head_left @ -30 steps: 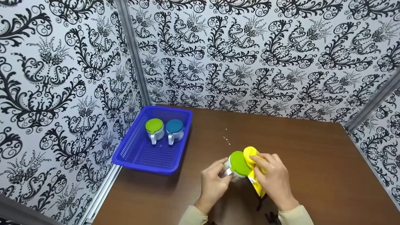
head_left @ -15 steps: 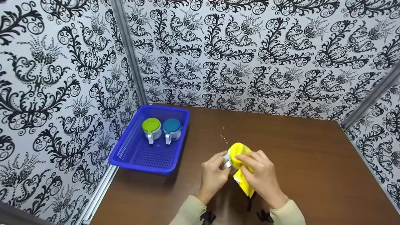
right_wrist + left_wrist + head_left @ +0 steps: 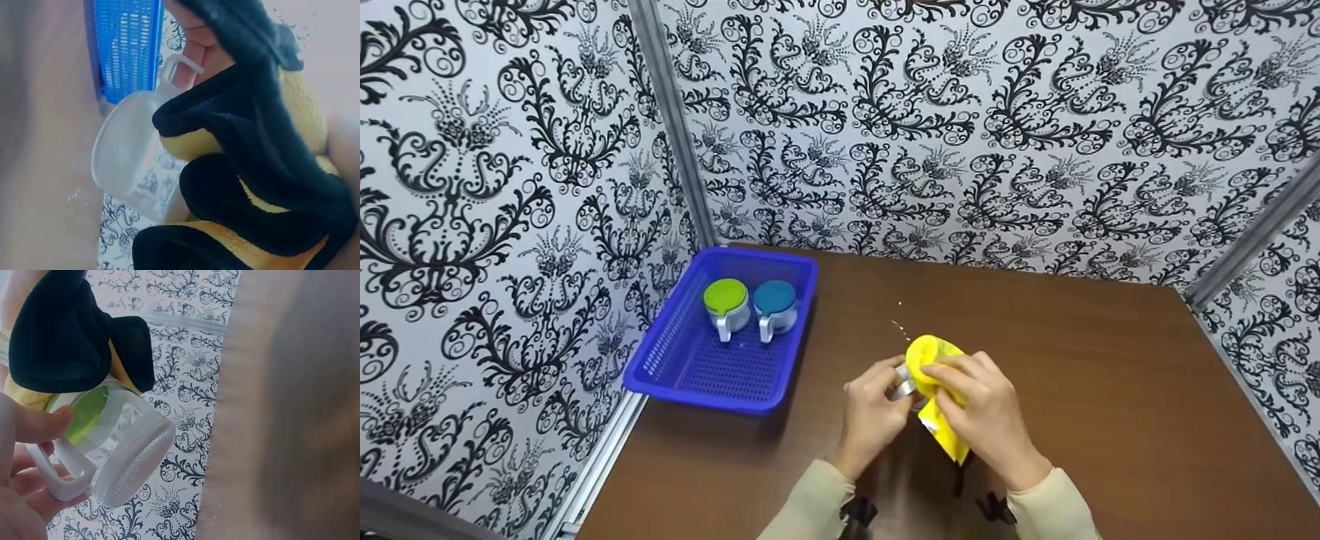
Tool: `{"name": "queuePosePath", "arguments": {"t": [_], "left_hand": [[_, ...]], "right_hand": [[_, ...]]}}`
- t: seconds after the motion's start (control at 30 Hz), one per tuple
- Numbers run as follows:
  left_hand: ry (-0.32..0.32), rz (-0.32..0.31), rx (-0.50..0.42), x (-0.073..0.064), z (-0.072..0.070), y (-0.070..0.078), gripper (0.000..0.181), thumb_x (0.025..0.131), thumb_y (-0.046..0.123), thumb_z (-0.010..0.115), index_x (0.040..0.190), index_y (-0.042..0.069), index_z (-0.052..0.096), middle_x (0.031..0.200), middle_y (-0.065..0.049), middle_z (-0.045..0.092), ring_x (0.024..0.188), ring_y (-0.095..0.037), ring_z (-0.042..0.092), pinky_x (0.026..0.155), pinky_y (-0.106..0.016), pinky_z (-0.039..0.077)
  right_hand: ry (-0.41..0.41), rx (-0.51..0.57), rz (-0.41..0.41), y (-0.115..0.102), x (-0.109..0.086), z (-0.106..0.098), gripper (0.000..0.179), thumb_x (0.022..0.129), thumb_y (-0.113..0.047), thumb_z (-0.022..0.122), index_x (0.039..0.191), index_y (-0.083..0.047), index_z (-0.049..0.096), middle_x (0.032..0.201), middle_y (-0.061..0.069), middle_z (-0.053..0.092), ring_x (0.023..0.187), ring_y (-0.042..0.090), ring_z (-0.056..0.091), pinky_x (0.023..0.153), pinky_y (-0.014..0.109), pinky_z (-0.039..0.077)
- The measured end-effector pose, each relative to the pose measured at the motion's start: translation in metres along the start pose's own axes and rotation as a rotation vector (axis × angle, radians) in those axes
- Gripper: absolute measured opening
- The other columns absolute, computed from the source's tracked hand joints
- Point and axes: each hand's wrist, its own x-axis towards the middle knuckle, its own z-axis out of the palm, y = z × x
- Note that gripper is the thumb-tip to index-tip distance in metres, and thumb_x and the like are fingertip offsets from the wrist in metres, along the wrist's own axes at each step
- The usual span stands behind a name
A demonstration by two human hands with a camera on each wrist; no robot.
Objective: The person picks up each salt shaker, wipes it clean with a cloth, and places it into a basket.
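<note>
A clear jar (image 3: 135, 450) with a green lid (image 3: 90, 413) and a white handle (image 3: 904, 382) is held tilted above the table. My left hand (image 3: 874, 409) grips it at the handle, with the thumb near the lid in the left wrist view. A yellow cloth (image 3: 922, 356) with a black side (image 3: 64, 337) is pinched and bunched in my right hand (image 3: 982, 401). The cloth lies over the lid and hides most of it in the head view. In the right wrist view, black-and-yellow folds hang beside the jar's clear body (image 3: 129, 146).
A blue plastic basket (image 3: 697, 403) stands at the left on the brown table (image 3: 1110, 390). Inside it are a green-lidded jar (image 3: 726, 296) and a teal-lidded jar (image 3: 775, 298), both upright. Small white specks (image 3: 900, 328) lie behind the hands. Patterned walls (image 3: 922, 135) enclose the back and sides.
The right hand has brought the cloth leftward from the lid's right edge to over its top. The left hand keeps its hold on the jar. The basket's jars have not moved.
</note>
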Motion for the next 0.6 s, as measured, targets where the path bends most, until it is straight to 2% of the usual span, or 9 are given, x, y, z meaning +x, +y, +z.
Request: {"name": "queuePosePath", "arguments": {"t": [0.2,0.43,0.6], "left_hand": [[-0.017,-0.002,-0.013,-0.002,-0.001,0.003,0.030,0.071,0.010,0.091,0.071,0.010,0.060,0.107,-0.007,0.074,0.088,-0.017,0.072,0.068,-0.022,0.057],[-0.016,0.001,0.002,-0.002,-0.005,0.007,0.035,0.066,0.003,0.090,0.069,0.011,0.057,0.105,-0.006,0.074,0.091,-0.016,0.072,0.066,-0.023,0.056],[-0.024,0.011,0.012,0.000,-0.007,0.009,0.034,0.066,0.004,0.091,0.070,0.011,0.057,0.106,-0.005,0.074,0.090,-0.014,0.072,0.064,-0.023,0.055]], "right_hand": [[-0.010,-0.062,0.007,0.007,-0.001,-0.003,0.035,0.075,-0.001,0.079,0.104,-0.021,0.079,0.101,-0.006,0.071,0.083,0.016,0.054,0.065,0.030,0.050],[-0.067,-0.085,0.088,0.019,-0.002,-0.006,0.027,0.081,-0.005,0.076,0.105,-0.019,0.079,0.101,-0.001,0.071,0.083,0.022,0.055,0.067,0.039,0.052],[-0.054,-0.127,0.099,0.033,-0.002,-0.008,0.026,0.080,-0.004,0.076,0.103,-0.017,0.080,0.101,0.002,0.072,0.082,0.023,0.054,0.065,0.040,0.052]]}}
